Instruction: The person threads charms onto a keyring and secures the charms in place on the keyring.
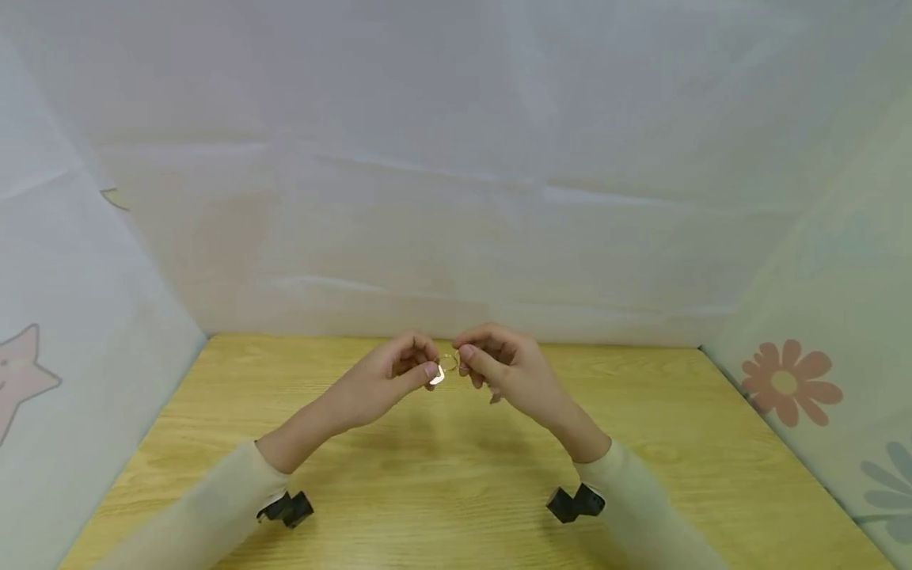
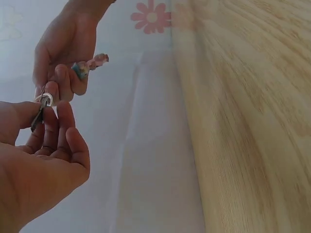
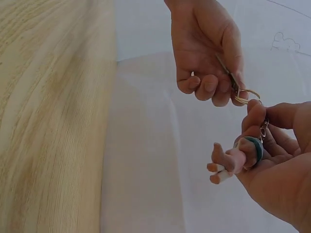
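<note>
My left hand (image 1: 375,385) pinches a flat metal key (image 3: 227,71) between thumb and fingers, above the table. A gold key ring (image 3: 249,94) joins the key to a keychain and spans the small gap between both hands. The right hand (image 1: 522,378) pinches the keychain near the ring, thumb against the forefinger. From that grip a short metal chain (image 3: 264,130) leads to a small pink and teal figurine charm (image 3: 236,159), which hangs by the right palm. In the head view most of the charm is hidden behind the right hand.
Below the hands lies a wood-grain table (image 1: 427,507). Pale cloth walls (image 1: 442,198) stand behind it and at both sides, printed with a star (image 1: 24,376) and flowers (image 1: 787,382). Each sleeve carries a black wrist camera (image 1: 288,508).
</note>
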`<move>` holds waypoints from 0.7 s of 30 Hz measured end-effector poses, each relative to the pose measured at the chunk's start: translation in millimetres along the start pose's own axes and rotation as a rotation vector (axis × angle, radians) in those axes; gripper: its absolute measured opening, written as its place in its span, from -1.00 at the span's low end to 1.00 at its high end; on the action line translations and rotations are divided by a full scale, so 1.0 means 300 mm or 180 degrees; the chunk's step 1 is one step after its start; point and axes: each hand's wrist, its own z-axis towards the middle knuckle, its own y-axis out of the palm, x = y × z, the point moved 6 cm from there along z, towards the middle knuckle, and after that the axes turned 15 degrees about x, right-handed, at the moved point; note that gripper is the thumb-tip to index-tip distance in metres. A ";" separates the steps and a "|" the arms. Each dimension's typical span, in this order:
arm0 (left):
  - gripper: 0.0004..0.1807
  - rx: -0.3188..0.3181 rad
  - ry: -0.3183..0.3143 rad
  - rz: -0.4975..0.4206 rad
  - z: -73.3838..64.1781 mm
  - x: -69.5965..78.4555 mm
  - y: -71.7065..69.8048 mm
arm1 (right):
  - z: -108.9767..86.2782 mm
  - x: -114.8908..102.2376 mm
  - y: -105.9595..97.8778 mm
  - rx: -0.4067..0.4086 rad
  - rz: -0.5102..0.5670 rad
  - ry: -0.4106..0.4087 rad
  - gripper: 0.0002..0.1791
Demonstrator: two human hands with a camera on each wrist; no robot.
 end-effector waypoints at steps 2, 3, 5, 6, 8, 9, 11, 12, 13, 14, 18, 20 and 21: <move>-0.76 0.0069 -0.0033 -0.0010 0.016 -0.010 -0.017 | 0.004 0.010 -0.005 -0.0130 0.0010 0.0209 -0.75; -0.76 0.0104 -0.0016 0.0029 0.027 -0.012 -0.025 | 0.008 0.014 -0.010 -0.0197 0.0010 0.0271 -0.72; -0.75 0.0193 0.0066 0.0246 0.048 -0.017 -0.041 | 0.017 0.026 -0.019 -0.0332 -0.0066 0.0298 -0.70; -0.74 0.0237 0.0108 0.0372 0.057 -0.020 -0.047 | 0.021 0.033 -0.023 -0.0423 -0.0142 0.0277 -0.70; -0.75 0.0345 0.0112 0.0680 0.065 -0.036 -0.058 | 0.028 0.059 -0.020 -0.0651 -0.0288 0.0208 -0.69; -0.76 0.0393 0.0083 0.0836 0.064 -0.046 -0.063 | 0.030 0.078 -0.013 -0.0781 -0.0388 0.0163 -0.68; -0.79 0.0477 -0.0015 0.1087 0.056 -0.073 -0.072 | 0.030 0.121 0.004 -0.1037 -0.0687 0.0047 -0.68; -0.80 0.0513 -0.0074 0.1174 0.052 -0.087 -0.075 | 0.029 0.144 0.011 -0.1143 -0.0852 -0.0024 -0.69; -0.81 0.0541 -0.0137 0.1245 0.047 -0.101 -0.077 | 0.028 0.166 0.018 -0.1217 -0.1008 -0.0073 -0.70; -0.81 0.0546 -0.0168 0.1295 0.045 -0.112 -0.075 | 0.027 0.185 0.020 -0.1257 -0.1179 -0.0128 -0.73; -0.77 0.0434 -0.0280 0.1314 0.047 -0.151 -0.056 | 0.028 0.240 0.007 -0.1203 -0.1741 -0.0250 -0.82; -0.74 0.0324 -0.0368 0.1289 0.049 -0.170 -0.048 | 0.031 0.265 0.000 -0.1160 -0.1890 -0.0251 -0.85; -0.73 0.0282 -0.0420 0.1290 0.050 -0.181 -0.047 | 0.030 0.279 -0.002 -0.1157 -0.1948 -0.0253 -0.86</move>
